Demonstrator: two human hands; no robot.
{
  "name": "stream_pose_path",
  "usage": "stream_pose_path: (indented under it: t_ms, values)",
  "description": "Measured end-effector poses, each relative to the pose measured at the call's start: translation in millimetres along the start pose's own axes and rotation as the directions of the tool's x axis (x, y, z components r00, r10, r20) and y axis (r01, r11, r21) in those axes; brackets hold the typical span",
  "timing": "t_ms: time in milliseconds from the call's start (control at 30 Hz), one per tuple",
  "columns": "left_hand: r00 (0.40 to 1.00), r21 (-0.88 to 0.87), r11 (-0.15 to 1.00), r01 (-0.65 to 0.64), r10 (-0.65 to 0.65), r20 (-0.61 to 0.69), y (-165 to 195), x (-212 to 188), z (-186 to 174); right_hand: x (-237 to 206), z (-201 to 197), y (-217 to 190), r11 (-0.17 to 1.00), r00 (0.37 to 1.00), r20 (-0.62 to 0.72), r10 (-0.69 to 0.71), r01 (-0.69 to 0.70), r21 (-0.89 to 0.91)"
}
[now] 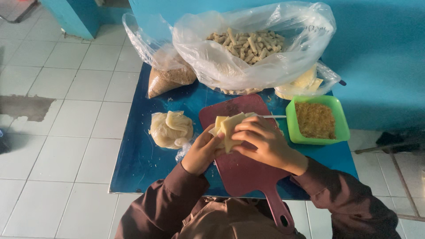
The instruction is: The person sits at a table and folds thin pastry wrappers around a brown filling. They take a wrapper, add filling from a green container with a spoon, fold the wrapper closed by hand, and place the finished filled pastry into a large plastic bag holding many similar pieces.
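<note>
Both hands meet over a dark red cutting board [248, 172] with a handle pointing toward me. My left hand [201, 152] cups a pale yellow sheet of dough wrapper [228, 126] from below. My right hand [263, 141] lies over the wrapper, fingers curled onto its folded edge. A thin white stick [272, 117] lies on the board just beyond my right hand.
A blue low table [137, 155] stands on white floor tiles. On it are a green tub of brown filling [315, 119], a bagged stack of wrappers [171, 129], a large bag of rolled pieces [248, 46], a bag of crumbs [168, 79], and another bag of wrappers [305, 84].
</note>
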State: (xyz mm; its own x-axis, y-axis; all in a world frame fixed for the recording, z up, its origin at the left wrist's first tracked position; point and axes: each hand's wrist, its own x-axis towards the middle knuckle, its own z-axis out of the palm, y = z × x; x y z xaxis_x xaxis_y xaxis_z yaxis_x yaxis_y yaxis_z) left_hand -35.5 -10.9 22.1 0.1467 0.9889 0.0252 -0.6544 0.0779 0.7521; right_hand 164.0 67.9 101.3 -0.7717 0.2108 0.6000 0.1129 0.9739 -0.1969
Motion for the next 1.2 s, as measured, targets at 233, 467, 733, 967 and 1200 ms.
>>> stream_pose_path:
  t_ms: [233, 467, 733, 967, 1200]
  values:
    - [1.0, -0.041, 0.999, 0.027, -0.027, 0.002, -3.5, 0.7, -3.0, 0.3, 2.6, -0.1, 0.998, 0.998, -0.052, 0.043, -0.04, 0.056]
    - [0.999, 0.355, 0.935, -0.022, 0.006, 0.048, -11.5, -1.1, -11.1, -4.0, 5.6, 0.1, 0.996, 0.996, -0.048, 0.077, -0.074, 0.058]
    - [0.992, 0.389, 0.912, 0.129, -0.121, -0.044, -33.8, 5.6, -35.0, -5.6, 10.1, 14.0, 0.736, 0.846, 0.216, 0.487, -0.531, 0.419]
    - [0.986, 0.128, 0.979, 0.161, -0.153, -0.065, -28.0, 4.2, -33.7, -0.8, -5.0, 5.2, 0.825, 0.907, 0.251, 0.338, -0.414, 0.385]
    - [1.0, 0.45, 0.893, -0.001, -0.011, 0.025, -18.7, 0.3, -19.3, -3.8, 6.9, -9.9, 0.913, 0.958, 0.106, 0.265, -0.285, 0.292]
